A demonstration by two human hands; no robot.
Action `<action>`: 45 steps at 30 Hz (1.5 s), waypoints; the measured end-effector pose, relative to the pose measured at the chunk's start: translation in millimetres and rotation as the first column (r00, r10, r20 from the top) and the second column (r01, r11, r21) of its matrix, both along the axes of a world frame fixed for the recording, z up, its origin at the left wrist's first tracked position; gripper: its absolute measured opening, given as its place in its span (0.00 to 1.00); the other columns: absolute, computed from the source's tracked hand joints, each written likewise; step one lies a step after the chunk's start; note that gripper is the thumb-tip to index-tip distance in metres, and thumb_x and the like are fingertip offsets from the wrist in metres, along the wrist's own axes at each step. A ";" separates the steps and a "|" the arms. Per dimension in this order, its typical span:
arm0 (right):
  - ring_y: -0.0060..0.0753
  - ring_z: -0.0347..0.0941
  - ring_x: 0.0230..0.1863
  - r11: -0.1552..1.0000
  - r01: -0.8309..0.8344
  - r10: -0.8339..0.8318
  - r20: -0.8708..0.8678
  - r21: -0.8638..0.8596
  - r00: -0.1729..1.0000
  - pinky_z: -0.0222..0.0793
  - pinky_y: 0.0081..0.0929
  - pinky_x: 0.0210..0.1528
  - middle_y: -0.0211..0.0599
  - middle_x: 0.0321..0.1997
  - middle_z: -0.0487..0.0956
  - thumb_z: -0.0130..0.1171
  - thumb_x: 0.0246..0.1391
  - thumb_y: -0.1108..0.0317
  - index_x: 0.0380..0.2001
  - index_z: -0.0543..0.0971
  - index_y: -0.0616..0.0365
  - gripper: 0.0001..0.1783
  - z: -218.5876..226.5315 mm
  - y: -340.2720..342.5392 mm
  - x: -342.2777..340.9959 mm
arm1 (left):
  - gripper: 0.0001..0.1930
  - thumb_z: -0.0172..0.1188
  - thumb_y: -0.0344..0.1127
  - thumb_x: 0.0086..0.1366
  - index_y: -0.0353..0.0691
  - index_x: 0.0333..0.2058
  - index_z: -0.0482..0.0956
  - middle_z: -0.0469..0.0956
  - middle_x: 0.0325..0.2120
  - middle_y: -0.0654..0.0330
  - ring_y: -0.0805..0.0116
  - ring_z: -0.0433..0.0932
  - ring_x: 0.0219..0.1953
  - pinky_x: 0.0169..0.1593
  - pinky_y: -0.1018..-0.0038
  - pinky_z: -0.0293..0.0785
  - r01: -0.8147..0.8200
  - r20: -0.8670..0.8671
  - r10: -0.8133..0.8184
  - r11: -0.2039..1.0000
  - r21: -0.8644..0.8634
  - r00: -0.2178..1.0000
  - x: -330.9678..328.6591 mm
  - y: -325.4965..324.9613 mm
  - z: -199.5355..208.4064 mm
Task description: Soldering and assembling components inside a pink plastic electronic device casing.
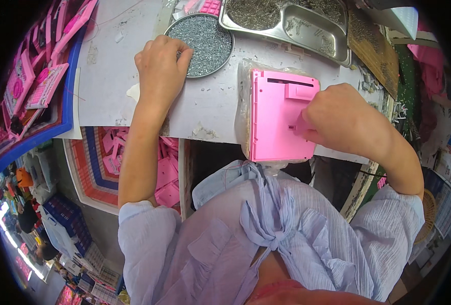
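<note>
A pink plastic housing lies on the table in front of me, with a long dark slot along its far edge and a raised block below that. My right hand is over its right side, fingers curled closed with the tips against the housing; anything pinched there is hidden. Farther left, my left hand is at the left rim of a round metal dish full of small silver screws. Its fingers are bent downward and closed, the thumb beside them. Whatever they hold cannot be made out. Clear plastic film lies under the housing.
A compartmented steel tray with more screws stands at the back, beside a brown board. Pink parts fill a blue-edged crate at the left and a bin below the table edge. Loose screws are scattered on the tabletop.
</note>
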State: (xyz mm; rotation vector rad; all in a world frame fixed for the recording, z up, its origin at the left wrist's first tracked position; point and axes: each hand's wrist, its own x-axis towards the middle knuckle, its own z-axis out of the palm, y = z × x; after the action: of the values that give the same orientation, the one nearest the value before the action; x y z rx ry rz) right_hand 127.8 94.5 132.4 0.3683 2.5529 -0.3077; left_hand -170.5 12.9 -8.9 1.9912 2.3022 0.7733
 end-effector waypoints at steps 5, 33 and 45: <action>0.51 0.77 0.27 1.000 0.015 -0.022 -0.272 -0.028 0.962 0.75 0.45 0.35 0.41 0.21 0.78 0.67 0.53 0.57 0.26 0.83 0.55 0.13 -10.7 31.4 -55.8 | 0.06 0.62 0.38 0.66 0.44 0.35 0.82 0.79 0.34 0.61 0.58 0.77 0.42 0.49 0.56 0.65 -0.028 -0.077 0.033 0.997 0.077 0.996 -4.3 -6.8 -15.0; 0.49 0.81 0.37 0.961 0.258 -0.234 -0.803 -0.103 0.548 0.73 0.50 0.43 0.45 0.33 0.85 0.60 0.55 0.63 0.31 0.85 0.56 0.10 -101.9 82.4 -168.3 | 0.10 0.60 0.36 0.69 0.37 0.31 0.77 0.78 0.30 0.51 0.50 0.78 0.35 0.40 0.58 0.67 0.033 0.140 -0.053 0.990 0.139 0.989 25.3 -1.0 6.1; 0.12 0.69 0.30 0.525 0.485 -0.848 -0.480 -0.699 0.226 0.65 0.16 0.32 0.23 0.28 0.79 0.65 0.64 0.68 0.34 0.82 0.63 0.08 -113.8 31.5 56.6 | 0.07 0.65 0.30 0.65 0.32 0.31 0.78 0.74 0.24 0.58 0.68 0.69 0.27 0.34 0.71 0.67 0.221 0.709 -0.151 0.975 -0.007 0.689 101.0 -35.9 22.9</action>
State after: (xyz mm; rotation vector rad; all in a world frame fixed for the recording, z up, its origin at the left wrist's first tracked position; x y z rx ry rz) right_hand 184.4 126.0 18.6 1.5439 2.7840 -1.7120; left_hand -69.5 -22.9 14.1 1.4678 1.6181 1.1326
